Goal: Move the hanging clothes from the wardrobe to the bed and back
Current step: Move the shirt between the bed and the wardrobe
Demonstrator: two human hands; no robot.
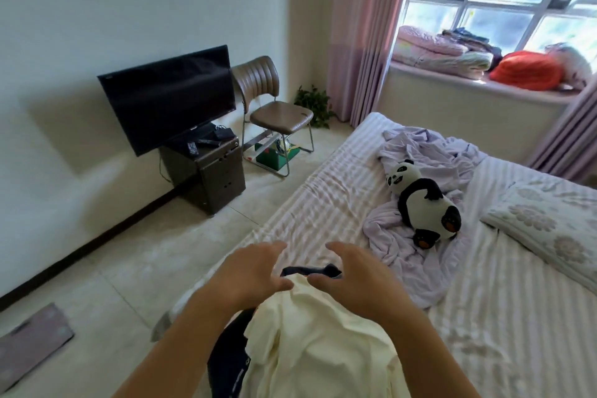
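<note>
Two spread hands (303, 271) over cream garment (319, 342) on striped bed (504, 333)

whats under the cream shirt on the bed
A dark navy garment pokes out beyond the cream shirt at its top edge and again along its left side. How many garments lie beneath, and whether there are hangers, is covered by the shirt.

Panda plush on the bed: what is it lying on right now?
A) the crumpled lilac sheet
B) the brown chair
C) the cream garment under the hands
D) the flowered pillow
A: the panda plush lies on the crumpled lilac sheet in the middle of the bed, apart from the flowered pillow and the cream garment.
</note>
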